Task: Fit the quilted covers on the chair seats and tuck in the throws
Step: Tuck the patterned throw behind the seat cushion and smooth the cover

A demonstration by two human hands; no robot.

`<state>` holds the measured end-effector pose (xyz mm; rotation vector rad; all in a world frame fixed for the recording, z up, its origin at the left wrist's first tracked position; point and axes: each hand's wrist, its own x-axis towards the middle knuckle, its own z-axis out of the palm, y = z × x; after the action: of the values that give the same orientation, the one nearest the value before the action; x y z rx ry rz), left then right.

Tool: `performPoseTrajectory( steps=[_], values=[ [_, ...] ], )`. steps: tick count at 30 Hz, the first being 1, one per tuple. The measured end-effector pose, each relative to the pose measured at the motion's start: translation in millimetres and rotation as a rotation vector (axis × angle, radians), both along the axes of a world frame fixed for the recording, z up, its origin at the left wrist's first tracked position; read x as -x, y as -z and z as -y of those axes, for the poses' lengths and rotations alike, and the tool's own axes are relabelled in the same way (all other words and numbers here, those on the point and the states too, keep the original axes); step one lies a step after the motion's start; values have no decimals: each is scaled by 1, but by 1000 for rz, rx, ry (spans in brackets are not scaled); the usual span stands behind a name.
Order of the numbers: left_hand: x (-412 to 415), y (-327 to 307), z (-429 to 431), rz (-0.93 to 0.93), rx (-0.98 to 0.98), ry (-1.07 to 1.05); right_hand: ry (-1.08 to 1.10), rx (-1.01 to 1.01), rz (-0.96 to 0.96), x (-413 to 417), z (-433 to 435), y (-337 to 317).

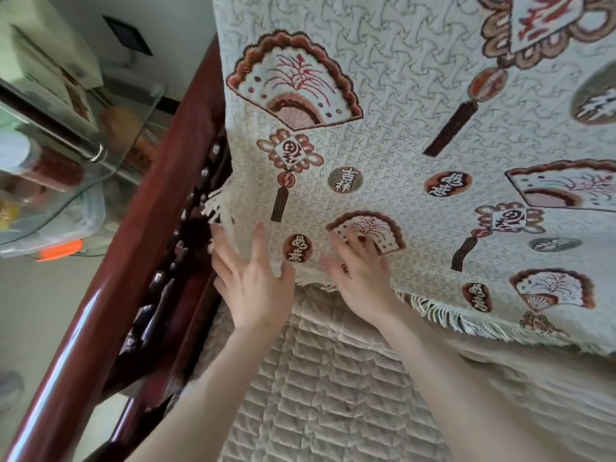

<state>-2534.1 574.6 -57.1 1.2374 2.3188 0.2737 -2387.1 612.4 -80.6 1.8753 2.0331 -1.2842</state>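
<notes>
A cream woven throw [410, 135] with red-brown fan, knot and medallion motifs hangs down the chair back, its fringed lower edge [443, 315] lying over the seat. Below it the beige quilted cover [320, 395] spreads across the seat. My left hand [250, 278] is at the throw's lower left corner with straight spread fingers against the cloth. My right hand [360, 271] lies flat on the throw just above the fringe, fingers spread over a fan motif. Neither hand grips anything.
The dark red wooden armrest [133, 248] with carved openwork runs diagonally on the left. Beyond it stands a glass side table [110, 155] with boxes, jars and a clear plastic tub. A pale floor shows at lower left.
</notes>
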Motion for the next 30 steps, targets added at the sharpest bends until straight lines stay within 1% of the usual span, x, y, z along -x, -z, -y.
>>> performPoseTrajectory(
  steps=[2,3,4,7,9,10,14,17,19,22,26,28,30],
  values=[
    [-8,4,6,-34,-88,32,-22,-40,63,-7,4,0],
    [-12,5,7,-30,-101,78,-31,-55,108,-12,6,0],
    [-15,7,7,-11,-79,139,-35,-59,150,-18,8,2],
    [-15,18,-10,66,82,310,-43,-2,236,-35,8,7],
    [-9,30,-31,71,172,385,-79,18,297,-46,-3,12],
    [-6,38,-43,59,183,420,-93,9,324,-51,-12,17],
    [0,57,-84,18,154,479,-53,-38,300,-60,-47,28],
    [-4,63,-82,-38,93,502,-57,-94,314,-57,-32,32],
    [-10,64,-67,-74,59,568,-43,-122,307,-57,-11,32],
    [-10,69,-61,-66,152,664,-49,-76,321,-64,-4,37],
    [-6,77,-87,-45,166,701,-10,-69,330,-72,-39,45],
    [-6,80,-89,-71,125,706,-3,-83,338,-73,-46,47],
    [-11,79,-79,-123,5,722,1,-156,357,-69,-38,42]
  ],
)
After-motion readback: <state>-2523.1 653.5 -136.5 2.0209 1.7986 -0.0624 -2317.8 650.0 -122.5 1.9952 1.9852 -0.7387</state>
